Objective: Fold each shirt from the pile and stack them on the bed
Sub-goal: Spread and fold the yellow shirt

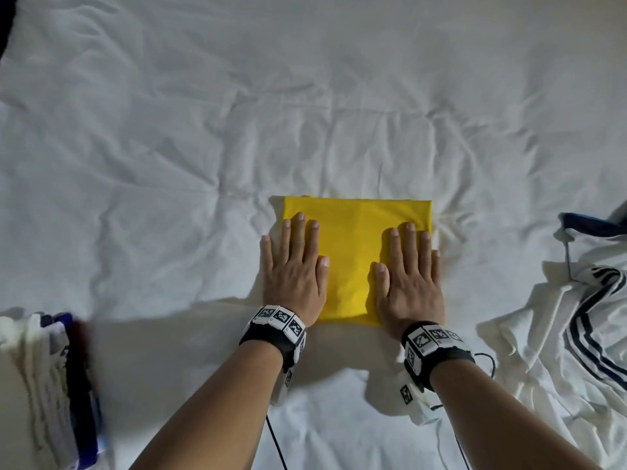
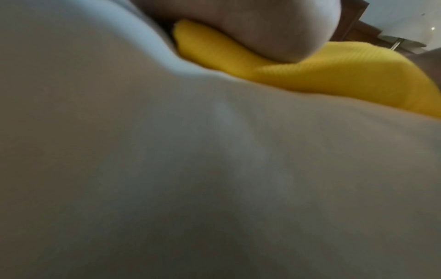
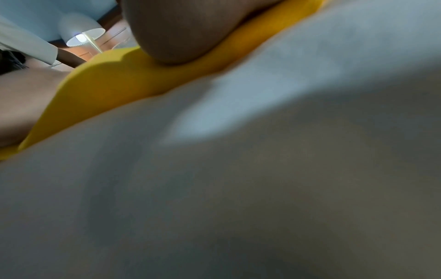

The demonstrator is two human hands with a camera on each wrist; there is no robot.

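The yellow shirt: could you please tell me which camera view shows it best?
The head view: the yellow shirt shows as a whole folded rectangle on the bed, both hands flat on it. The left wrist view shows only a blurred near edge under the left hand; the right wrist view likewise, under the right hand.

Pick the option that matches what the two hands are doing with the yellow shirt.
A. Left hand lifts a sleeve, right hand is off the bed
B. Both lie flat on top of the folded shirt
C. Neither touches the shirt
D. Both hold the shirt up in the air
B: the left hand and the right hand lie flat, fingers straight, pressing the folded yellow shirt onto the bed.
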